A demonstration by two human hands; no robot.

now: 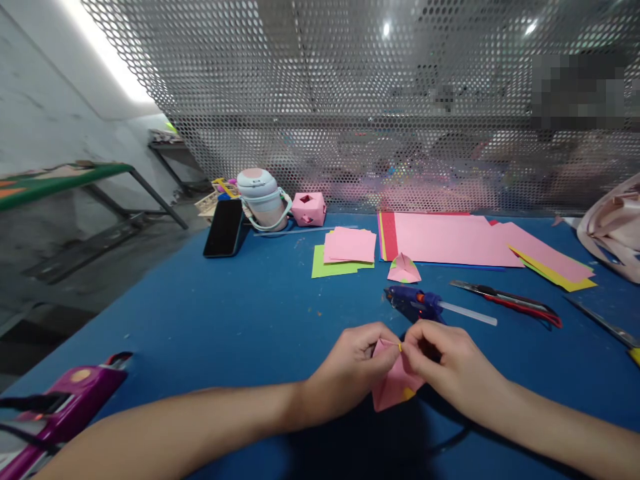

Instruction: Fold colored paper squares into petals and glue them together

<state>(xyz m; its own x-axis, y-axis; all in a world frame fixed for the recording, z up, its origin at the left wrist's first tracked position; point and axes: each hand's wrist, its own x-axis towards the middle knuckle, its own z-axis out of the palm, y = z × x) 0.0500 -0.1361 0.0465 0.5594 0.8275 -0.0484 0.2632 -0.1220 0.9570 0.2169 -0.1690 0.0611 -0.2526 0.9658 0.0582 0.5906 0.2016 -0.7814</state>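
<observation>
A folded pink paper piece [393,388] with small yellow patches is held low over the blue table, between both hands. My left hand [353,360] is closed on its left side, thumb and fingers pinching near the top edge. At the upper corner, by a yellow bit, my right hand [445,360] pinches the paper with thumb and forefinger. Just beyond the hands lies a blue glue gun [413,300] with a clear glue stick [470,313] in its back. Farther off sits a small folded pink paper piece [405,270] with green marks.
Pink squares [350,245], large paper sheets [445,240], a pink paper cube [309,210], a bottle [263,200] and a phone [224,229] stand or lie farther back. A utility knife [510,300] and scissors [605,327] lie right. A purple power strip [75,407] is left; a perforated metal screen [325,100] rises behind.
</observation>
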